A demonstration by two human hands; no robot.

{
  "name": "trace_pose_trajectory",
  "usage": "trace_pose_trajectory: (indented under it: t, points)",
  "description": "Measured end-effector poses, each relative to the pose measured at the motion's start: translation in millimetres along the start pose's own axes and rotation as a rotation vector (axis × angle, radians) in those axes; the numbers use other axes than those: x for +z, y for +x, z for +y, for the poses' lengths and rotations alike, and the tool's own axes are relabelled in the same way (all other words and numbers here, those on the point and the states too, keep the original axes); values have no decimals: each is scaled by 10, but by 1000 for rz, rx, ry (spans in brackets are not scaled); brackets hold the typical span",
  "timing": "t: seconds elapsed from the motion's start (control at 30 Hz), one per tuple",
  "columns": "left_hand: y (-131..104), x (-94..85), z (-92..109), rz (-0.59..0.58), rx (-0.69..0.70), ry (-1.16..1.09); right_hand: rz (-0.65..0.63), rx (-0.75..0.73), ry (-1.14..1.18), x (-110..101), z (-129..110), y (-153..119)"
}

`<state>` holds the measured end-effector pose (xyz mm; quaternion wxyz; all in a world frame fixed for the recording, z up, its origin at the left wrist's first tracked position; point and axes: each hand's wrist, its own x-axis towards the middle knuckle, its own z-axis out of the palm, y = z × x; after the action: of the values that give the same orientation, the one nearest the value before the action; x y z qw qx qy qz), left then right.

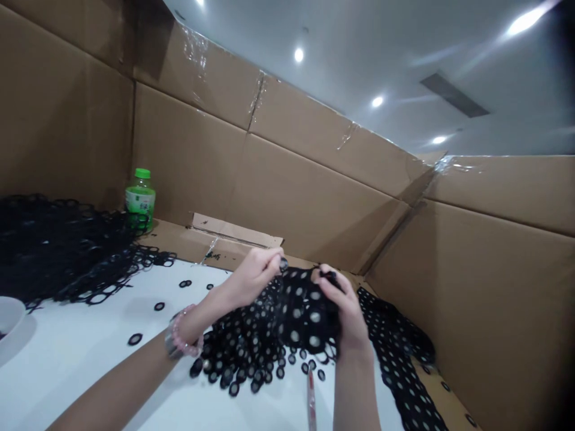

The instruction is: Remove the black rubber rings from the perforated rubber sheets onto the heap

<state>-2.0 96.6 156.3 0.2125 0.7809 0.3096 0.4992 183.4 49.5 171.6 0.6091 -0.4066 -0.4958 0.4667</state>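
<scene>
My right hand (348,305) grips the upper edge of a black rubber-like sheet (303,314) dotted with pale round spots. The sheet hangs over a heap of small black rings (245,344) on the white table. Beside the sheet's upper left corner, my left hand (256,275) is closed in a pinch, with a small dark ring (283,263) at its fingertips. Whether that ring is still joined to the sheet, I cannot tell. A pink bead bracelet (185,332) circles the left wrist. Below the sheet lies a slim tool with a reddish, clear handle (311,395).
At the left is a tangled pile of black ring-holed scraps (63,251), with a green-capped bottle (141,200) behind it. A white bowl (13,320) stands at the left edge. More spotted black sheets (399,353) lie at right. Cardboard walls (309,191) enclose the white table (90,371).
</scene>
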Motion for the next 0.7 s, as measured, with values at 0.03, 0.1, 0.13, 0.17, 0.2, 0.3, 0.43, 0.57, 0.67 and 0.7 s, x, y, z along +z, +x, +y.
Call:
trace_pose_trajectory:
  t: [0.03,0.1,0.13,0.17,0.2,0.3,0.43,0.57,0.67,0.7]
  points:
    - [26,-41,-72,64,-25,4,114,-9,37,-52,-36,-12]
    - [63,-91,-235,77,-79,106,287,-41,68,-140,-91,-16]
    - [67,-81,-321,8,-103,199,317,-56,65,-167,-104,-6]
    - [58,-41,-408,-96,-123,295,308,-66,57,-178,-105,10]
    - [38,30,-494,-217,-139,374,265,-65,44,-175,-96,31]
    - [-60,344,-739,-483,-169,462,69,-14,-26,-102,-40,95]
    - [-99,552,-879,-492,-200,510,-51,-12,-139,0,3,124]
    - [-15,310,-567,-239,-191,491,-36,-104,-216,59,49,127]
    - [-19,138,-158,-37,-63,247,-68,-155,-241,121,128,121]
    - [-37,118,-38,-47,-34,173,-98,-158,-233,146,154,112]
